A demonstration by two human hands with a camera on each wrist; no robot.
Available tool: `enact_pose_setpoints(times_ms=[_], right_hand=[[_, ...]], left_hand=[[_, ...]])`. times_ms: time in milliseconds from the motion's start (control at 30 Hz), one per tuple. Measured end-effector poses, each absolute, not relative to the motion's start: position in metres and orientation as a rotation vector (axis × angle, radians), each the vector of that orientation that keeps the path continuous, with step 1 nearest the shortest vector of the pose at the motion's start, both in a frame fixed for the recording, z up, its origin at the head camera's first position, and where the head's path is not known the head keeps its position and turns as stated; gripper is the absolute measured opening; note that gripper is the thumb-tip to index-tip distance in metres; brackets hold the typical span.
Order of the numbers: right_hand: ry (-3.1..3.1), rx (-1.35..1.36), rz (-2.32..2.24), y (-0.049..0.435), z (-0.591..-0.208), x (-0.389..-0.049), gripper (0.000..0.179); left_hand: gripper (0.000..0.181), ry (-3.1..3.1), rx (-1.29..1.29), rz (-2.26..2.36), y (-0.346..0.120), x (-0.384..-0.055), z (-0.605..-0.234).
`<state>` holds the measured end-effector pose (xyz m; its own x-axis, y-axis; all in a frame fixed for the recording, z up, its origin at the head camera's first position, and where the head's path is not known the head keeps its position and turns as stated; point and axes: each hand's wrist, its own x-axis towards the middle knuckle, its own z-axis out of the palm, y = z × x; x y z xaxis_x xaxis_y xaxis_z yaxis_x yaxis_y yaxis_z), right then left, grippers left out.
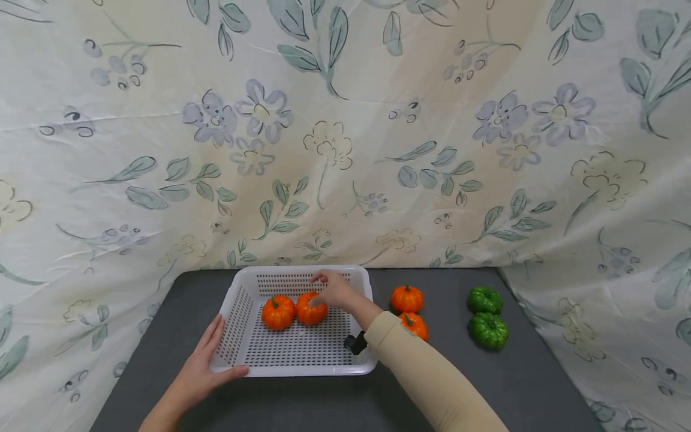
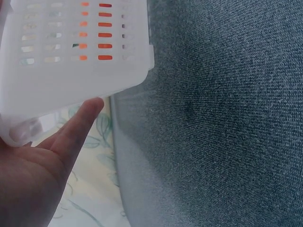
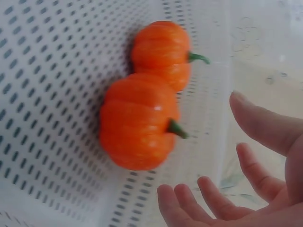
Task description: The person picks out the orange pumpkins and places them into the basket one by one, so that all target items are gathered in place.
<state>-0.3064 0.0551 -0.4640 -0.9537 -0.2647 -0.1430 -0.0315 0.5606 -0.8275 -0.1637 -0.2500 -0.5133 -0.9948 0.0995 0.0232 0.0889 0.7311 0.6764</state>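
White plastic basket point(image 1: 291, 371) sat on the tabletop point(image 1: 302, 402), two orange pumpkins point(image 1: 278, 313) inside; two loose orange pumpkins point(image 1: 406, 299) and two green ones point(image 1: 488, 332) to its right. Left hand point(image 1: 200, 369) touched the near-left corner; right hand point(image 1: 336, 291) was over the basket. Left wrist: straight digit against outer wall. Right wrist: fingers point(image 3: 260, 123) spread wide, apart from both pumpkins.

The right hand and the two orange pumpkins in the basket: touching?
Apart: the right wrist view shows a strip of white basket between the right hand and both orange pumpkins.
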Motion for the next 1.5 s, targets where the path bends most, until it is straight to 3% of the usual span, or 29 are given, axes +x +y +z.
enact_pose_setpoints(times_ms=[467,867,1500], right_hand=[[2.486,-0.337,-1.505,0.064,-0.436,-0.291,0.048],[2.446,-0.359,-1.615,0.078,-0.413,-0.266,0.058],[2.505,-0.33,-1.731,0.107,-0.406,-0.235,0.059]], left_hand=[[0.118,2.903,0.152,1.123,-0.253,-0.161,-0.511],[0.118,2.88,0.134,1.135,-0.252,-0.158,-0.509],[0.119,2.885,0.146,1.104,-0.257,-0.154,-0.507]])
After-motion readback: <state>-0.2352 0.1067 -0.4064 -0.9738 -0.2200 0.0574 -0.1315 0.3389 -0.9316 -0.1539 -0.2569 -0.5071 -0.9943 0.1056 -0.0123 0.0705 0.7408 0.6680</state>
